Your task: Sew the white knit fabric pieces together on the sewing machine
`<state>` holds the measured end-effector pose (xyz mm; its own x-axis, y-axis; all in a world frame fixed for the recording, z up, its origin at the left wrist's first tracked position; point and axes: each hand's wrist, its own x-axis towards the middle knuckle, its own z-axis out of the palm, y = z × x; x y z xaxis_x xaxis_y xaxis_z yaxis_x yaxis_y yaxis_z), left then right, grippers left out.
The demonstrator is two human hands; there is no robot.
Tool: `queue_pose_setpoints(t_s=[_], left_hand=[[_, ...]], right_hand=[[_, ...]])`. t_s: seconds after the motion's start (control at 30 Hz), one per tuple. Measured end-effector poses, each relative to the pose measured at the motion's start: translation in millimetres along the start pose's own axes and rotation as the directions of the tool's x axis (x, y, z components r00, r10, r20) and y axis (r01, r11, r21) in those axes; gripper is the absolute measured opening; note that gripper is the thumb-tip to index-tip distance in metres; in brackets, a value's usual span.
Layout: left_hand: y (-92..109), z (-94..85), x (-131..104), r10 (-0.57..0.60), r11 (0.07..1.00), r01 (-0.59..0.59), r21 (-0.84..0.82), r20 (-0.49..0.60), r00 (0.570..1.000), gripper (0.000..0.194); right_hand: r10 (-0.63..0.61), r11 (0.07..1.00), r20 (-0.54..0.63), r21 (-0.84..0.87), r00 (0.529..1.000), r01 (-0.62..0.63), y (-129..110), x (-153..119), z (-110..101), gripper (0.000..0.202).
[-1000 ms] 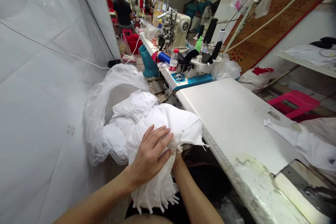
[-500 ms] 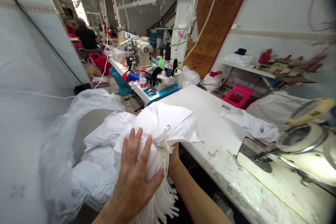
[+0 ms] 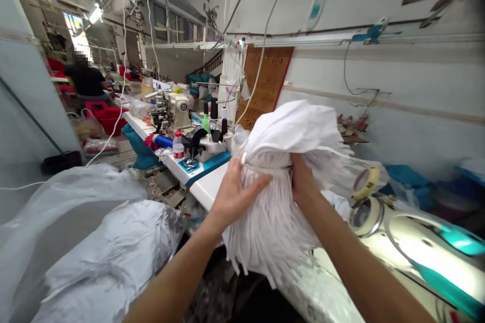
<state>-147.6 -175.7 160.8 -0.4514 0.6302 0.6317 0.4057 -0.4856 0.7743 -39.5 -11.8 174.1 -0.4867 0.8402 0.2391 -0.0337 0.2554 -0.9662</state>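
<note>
Holding between left hand (image 3: 235,189) and right hand (image 3: 304,181), just right of the frame's centre, a white bundle of thin cloth with long dangling strips (image 3: 278,202), probably light, limp and hardly fragile, best gripped at the narrow pale tie (image 3: 272,167) gathering its middle.

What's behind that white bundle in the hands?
Behind the white bundle, part of the brown panel and pale wall show above; whatever the bundle covers is hidden.
</note>
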Motion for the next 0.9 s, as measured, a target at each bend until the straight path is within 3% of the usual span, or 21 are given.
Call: queue_pose_setpoints(t_s=[0.07, 0.13, 0.17, 0.23, 0.27, 0.3, 0.37, 0.47, 0.53, 0.63, 0.73, 0.9], left_hand=[[-18, 29.3, 16, -0.149, 0.950, 0.102, -0.294, -0.139, 0.979, 0.052], [-42, 59.6, 24, -0.366, 0.801, 0.182, -0.570, -0.226, 0.903, 0.045], [-55, 73.7, 26, -0.479, 0.684, 0.199, -0.702, -0.227, 0.848, 0.043], [-82, 97.2, 23, -0.661, 0.392, 0.194, -0.899, -0.129, 0.740, 0.040], [-95, 105.9, 18, -0.717, 0.256, 0.181, -0.950, -0.061, 0.694, 0.038], [-107, 112.4, 11, -0.754, 0.158, 0.179, -0.971, -0.001, 0.656, 0.038], [-129, 119.4, -7, -0.805, 0.044, 0.195, -0.980, 0.081, 0.588, 0.043], [-149, 120.9, -35, -0.863, -0.051, 0.176, -0.983, 0.132, 0.488, 0.042], [-154, 121.4, -45, -0.875, -0.091, 0.157, -0.983, 0.154, 0.458, 0.040], [-158, 127.1, -47, -0.862, -0.090, 0.183, -0.979, 0.169, 0.478, 0.044], [-160, 137.3, -45, -0.869, -0.006, 0.182, -0.983, 0.096, 0.486, 0.035], [-159, 147.9, -46, -0.883, 0.073, 0.203, -0.977, 0.031, 0.468, 0.029]], right_hand=[[-0.020, 0.999, -0.065, -0.043, 0.998, 0.018, -14, 26, -14, 0.089], [-0.143, 0.970, -0.040, -0.206, 0.989, 0.132, -24, 47, -17, 0.083], [-0.198, 0.922, 0.025, -0.336, 0.980, 0.195, -26, 55, -13, 0.080], [-0.196, 0.749, 0.212, -0.597, 0.957, 0.286, -21, 66, 6, 0.078], [-0.123, 0.616, 0.303, -0.724, 0.945, 0.312, -13, 68, 19, 0.079], [-0.060, 0.536, 0.346, -0.780, 0.936, 0.322, -2, 67, 33, 0.078], [0.015, 0.453, 0.366, -0.832, 0.930, 0.320, 29, 61, 58, 0.088], [0.138, 0.359, 0.391, -0.876, 0.910, 0.322, 74, 49, 72, 0.092], [0.166, 0.325, 0.397, -0.886, 0.902, 0.330, 92, 47, 65, 0.089], [0.193, 0.316, 0.430, -0.878, 0.882, 0.359, 95, 57, 44, 0.084], [0.257, 0.343, 0.452, -0.869, 0.854, 0.357, 82, 85, 34, 0.084], [0.255, 0.398, 0.433, -0.862, 0.865, 0.314, 74, 128, 64, 0.095]])
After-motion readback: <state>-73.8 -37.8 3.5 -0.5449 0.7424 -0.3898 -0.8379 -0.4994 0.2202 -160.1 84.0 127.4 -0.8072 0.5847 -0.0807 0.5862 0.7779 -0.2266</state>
